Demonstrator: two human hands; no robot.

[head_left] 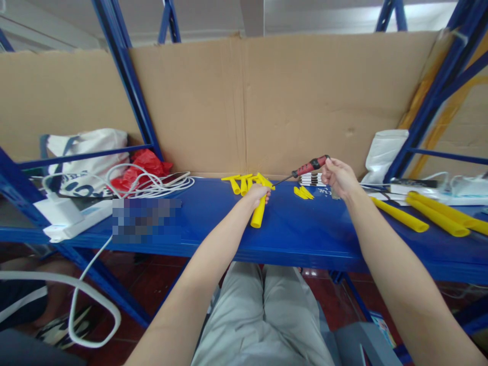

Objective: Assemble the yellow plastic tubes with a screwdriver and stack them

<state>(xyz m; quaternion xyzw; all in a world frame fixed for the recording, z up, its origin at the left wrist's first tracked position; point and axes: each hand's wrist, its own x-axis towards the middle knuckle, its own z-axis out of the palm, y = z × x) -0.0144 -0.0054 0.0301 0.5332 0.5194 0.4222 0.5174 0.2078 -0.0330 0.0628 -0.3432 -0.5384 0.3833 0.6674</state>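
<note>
Your left hand (260, 194) grips yellow tube (257, 217), long axis toward you | your right hand (338, 176) pinches screwdriver (309, 166) handle-end, shaft slanting down-left toward tube's far end; contact unclear

Dark print shows on the white bag (101, 139); its characters are partly covered, unreadable. No other lettering is legible.

The left hand (260, 194) partly hides the yellow tube (258, 217).
</note>
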